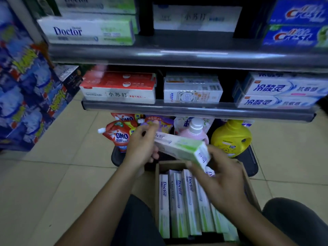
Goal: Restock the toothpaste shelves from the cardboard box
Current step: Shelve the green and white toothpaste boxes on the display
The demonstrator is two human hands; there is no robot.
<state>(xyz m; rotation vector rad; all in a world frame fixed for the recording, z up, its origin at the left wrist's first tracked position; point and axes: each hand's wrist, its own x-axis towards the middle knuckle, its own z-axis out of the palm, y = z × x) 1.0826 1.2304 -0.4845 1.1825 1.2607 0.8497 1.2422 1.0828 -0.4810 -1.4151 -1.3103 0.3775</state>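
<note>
A shop aisle: metal shelves [186, 56] stacked with boxed toothpaste [88, 31], detergent pouches [117, 135] at centre below.

cardboard box [157, 176]: matt brown | shelf edge [186, 56]: glossy, probably metal | floor tiles [53, 174]: smooth

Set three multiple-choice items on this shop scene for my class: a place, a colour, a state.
1. Where are the stacked white-and-green Doctor cartons? A upper shelf, left; B lower shelf, middle; C upper shelf, right.
2. What colour is the big plastic jug? A red; B yellow; C black.
3. The lifted white-and-green toothpaste carton is: A resting on the floor; B gripped by one hand; C gripped by both hands.
Key: 1 A, they sit top left; 2 B, its body is yellow; 3 C, left hand and right hand each grip an end above the brown cardboard box.
</note>
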